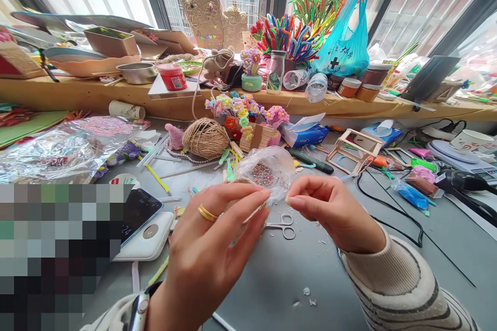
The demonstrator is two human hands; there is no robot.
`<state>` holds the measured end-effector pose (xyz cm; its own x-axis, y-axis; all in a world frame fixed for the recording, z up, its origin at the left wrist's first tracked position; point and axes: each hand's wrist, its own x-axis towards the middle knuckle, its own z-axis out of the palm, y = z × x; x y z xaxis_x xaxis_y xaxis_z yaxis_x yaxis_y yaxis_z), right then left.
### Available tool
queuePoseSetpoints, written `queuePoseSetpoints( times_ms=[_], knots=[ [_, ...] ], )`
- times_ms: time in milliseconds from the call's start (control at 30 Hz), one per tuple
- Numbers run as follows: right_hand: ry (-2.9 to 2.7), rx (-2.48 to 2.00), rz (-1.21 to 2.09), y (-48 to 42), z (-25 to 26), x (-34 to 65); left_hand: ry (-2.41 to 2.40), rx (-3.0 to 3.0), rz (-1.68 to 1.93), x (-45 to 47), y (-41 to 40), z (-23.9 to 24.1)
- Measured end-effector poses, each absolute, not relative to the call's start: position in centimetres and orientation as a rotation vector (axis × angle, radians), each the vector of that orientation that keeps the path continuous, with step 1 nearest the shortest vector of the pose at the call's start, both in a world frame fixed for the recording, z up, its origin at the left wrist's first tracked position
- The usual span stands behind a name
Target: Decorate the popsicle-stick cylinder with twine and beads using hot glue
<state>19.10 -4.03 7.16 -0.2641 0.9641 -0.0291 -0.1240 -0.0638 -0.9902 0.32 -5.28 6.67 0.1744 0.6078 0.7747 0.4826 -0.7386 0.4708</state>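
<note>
My left hand, with a gold ring and a watch, is raised over the grey table. Its fingers curve round a light brown, twine-like piece that is mostly hidden behind them. Beside it my right hand is closed in a pinch, thumb against forefinger; whatever is at the fingertips is too small to name. A small gap separates the two sets of fingertips. Just beyond them lies a clear plastic bag with small mixed beads in it. Small metal scissors rest on the table below the fingertips.
A ball of twine, crochet flowers and a blue tissue pack stand behind the hands. On the left, a phone leans on a white power bank. A black cable curves at right. Scraps dot the tabletop.
</note>
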Motion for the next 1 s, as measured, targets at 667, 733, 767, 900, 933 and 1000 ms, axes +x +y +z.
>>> queuePoseSetpoints(
  times_ms=[667, 733, 767, 900, 933, 1000],
  knots=[
    [-1.276, -0.944, 1.522, -4.2, 7.0, 18.8, 1.071, 2.502, 1.592, 1.7, -5.5, 6.5],
    [-1.276, -0.943, 1.524, -4.2, 7.0, 18.8, 1.077, 2.508, 1.591, 1.7, -5.5, 6.4],
    [-1.275, -0.944, 1.524, -4.2, 6.9, 18.8, 1.080, 2.518, 1.590, 1.6, -5.5, 6.4],
    [-1.270, -0.944, 1.516, -4.2, 7.0, 18.7, 1.084, 2.586, 1.591, 1.6, -5.5, 6.5],
    [-1.273, -0.946, 1.517, -4.2, 7.0, 18.7, 1.083, 2.604, 1.591, 1.6, -5.5, 6.5],
    [-1.274, -0.952, 1.520, -4.1, 7.0, 18.8, 1.081, 2.634, 1.594, 1.6, -5.5, 6.5]
  ],
)
